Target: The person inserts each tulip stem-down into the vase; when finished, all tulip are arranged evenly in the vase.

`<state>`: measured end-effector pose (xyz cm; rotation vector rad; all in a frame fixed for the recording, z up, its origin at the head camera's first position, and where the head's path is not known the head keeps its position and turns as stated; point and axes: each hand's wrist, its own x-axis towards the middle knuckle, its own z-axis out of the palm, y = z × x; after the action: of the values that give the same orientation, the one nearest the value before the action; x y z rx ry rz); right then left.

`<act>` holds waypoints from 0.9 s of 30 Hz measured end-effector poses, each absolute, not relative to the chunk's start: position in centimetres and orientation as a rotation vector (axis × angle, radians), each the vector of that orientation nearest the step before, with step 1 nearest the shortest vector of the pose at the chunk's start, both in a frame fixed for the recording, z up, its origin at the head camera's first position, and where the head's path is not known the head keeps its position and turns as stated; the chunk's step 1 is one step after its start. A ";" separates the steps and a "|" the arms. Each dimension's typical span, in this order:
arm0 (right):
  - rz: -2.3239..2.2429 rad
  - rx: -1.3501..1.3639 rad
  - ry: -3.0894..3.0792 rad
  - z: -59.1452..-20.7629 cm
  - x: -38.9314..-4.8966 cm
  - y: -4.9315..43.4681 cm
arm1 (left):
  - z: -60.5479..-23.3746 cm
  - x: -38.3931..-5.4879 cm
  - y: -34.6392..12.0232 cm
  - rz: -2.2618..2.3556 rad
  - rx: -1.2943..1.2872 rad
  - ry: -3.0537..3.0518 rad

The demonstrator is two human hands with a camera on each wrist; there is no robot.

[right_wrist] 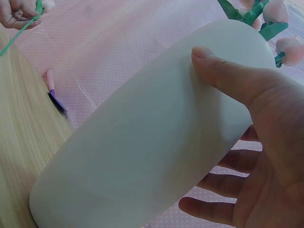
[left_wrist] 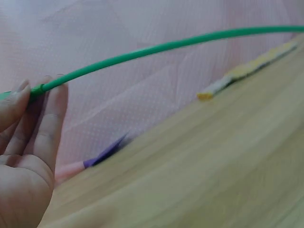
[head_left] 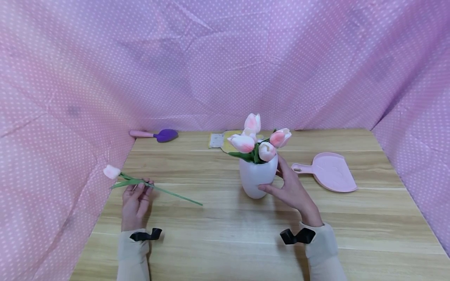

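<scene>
Between thumb and fingers, my left hand (head_left: 135, 205) pinches the green stem of a single artificial tulip (head_left: 111, 171). Its pale pink bloom points left, and the bare stem (left_wrist: 156, 49) reaches right, above the table. A white vase (head_left: 254, 179) stands upright near the middle, with several pink-and-white tulips (head_left: 242, 143) and green leaves showing above its rim. My right hand (head_left: 293, 191) holds the vase from the right side. In the right wrist view the thumb (right_wrist: 223, 71) lies on the vase's near wall, while the other fingers are partly hidden behind it.
A trowel (head_left: 166, 135) with purple blade and pink handle lies at the back left edge of the wooden table (head_left: 211, 242). Behind the vase is a flat yellow-and-white item (head_left: 216, 141), partly hidden. A pink dustpan (head_left: 332, 171) lies at right. Pink dotted cloth (head_left: 211, 78) surrounds the table.
</scene>
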<state>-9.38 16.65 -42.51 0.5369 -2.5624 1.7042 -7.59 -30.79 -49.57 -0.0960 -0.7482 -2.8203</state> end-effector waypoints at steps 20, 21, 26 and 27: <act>1.702 0.538 -2.562 -42.6 -9.3 16.7 | -44.5 -8.1 -26.0 -2.768 -0.413 -0.549; 1.701 0.538 -2.562 -42.5 -9.3 16.7 | -44.3 -8.1 -25.7 -2.766 -0.431 -0.534; 1.704 0.530 -2.570 -42.4 -9.3 16.7 | -43.1 -8.2 -24.6 -2.744 -0.455 -0.502; 1.704 0.529 -2.572 -42.4 -9.3 16.7 | -42.8 -8.2 -24.4 -2.740 -0.465 -0.492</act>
<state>-9.27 16.65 -42.41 0.5286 -2.5720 1.7041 -8.20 -24.36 -42.81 -0.4649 -0.4917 -2.7397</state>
